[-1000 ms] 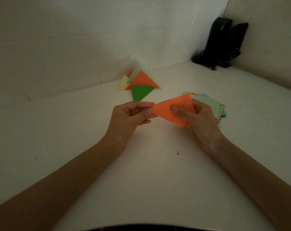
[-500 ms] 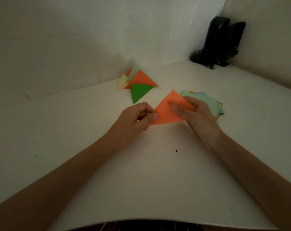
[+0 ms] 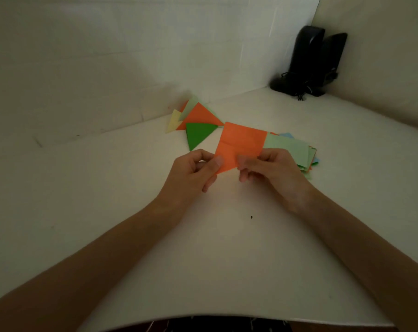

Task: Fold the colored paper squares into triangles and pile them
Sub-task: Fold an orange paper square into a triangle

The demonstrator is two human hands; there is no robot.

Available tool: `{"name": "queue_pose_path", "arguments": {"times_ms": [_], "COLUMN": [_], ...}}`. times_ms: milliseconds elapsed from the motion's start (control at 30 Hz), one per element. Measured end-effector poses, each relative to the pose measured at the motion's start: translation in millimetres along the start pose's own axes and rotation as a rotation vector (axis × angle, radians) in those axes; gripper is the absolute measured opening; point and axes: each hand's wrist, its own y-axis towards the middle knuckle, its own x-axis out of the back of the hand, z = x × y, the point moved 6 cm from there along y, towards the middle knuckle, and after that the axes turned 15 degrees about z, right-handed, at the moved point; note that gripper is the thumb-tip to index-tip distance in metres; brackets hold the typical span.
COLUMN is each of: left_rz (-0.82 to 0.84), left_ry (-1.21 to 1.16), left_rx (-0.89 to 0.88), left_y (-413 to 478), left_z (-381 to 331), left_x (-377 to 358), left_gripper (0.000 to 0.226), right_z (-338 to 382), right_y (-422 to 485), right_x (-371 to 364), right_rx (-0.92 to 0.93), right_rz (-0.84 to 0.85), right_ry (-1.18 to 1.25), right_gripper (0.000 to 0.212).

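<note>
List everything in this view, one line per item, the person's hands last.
orange paper: one, orange, creased, held above the table between both hands
folded triangles: at least four, dark green, orange, light green and pale yellow, piled near the far wall
paper squares: one stack, count unclear, light green on top with blue and orange edges, behind the right hand
speakers: two, black, far right corner, with a cable
table: one, white, under everything
speck: one, dark, on the table between the forearms
left hand: one, pinches the orange paper's lower left
right hand: one, pinches its lower right
</note>
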Motion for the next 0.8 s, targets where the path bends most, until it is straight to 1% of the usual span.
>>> {"name": "queue_pose_path", "arguments": {"times_ms": [67,133,267,333,400,500,567,633,667,733,800], "left_rz": [-0.017,-0.024,0.01,0.053,0.03,-0.071,-0.037,0.032,0.038,-0.014,-0.072], "left_ry": [-0.018,-0.008,0.035,0.072,0.071,0.016,-0.056,-0.123,-0.133,-0.147,-0.22], "left_rx": [0.013,0.023,0.044,0.059,0.059,0.073,0.093,0.117,0.117,0.089,0.084], "left_y": [1,1,3,4,4,3,2,2,2,1,0], "left_z": [2,2,-2,-5,-5,-1,1,3,4,4,6], "left_x": [3,5,11,15,22,34,24,3,-5,-12,-7], "left_gripper": [0.016,0.015,0.014,0.012,0.012,0.012,0.014,0.012,0.011,0.01,0.013], "right_z": [-1,-3,-4,-3,-2,-2,0,4,5,6,6], "right_y": [0,1,3,3,3,0,-1,0,1,2,2], "right_x": [13,18,14,16,24,42,37,18,7,-9,-12], "right_rx": [-0.006,-0.004,-0.004,0.003,0.033,0.084,0.101,0.133,0.147,0.144,0.116], "right_rz": [-0.061,-0.072,0.023,0.031,-0.033,-0.198,-0.235,-0.197,-0.155,-0.067,-0.015], "right_ry": [0.025,0.009,0.008,-0.001,0.007,0.052,0.003,-0.053,-0.066,-0.073,-0.066], "right_gripper": [0.021,0.022,0.027,0.025,0.023,0.018,0.02,0.021,0.02,0.018,0.019]}}
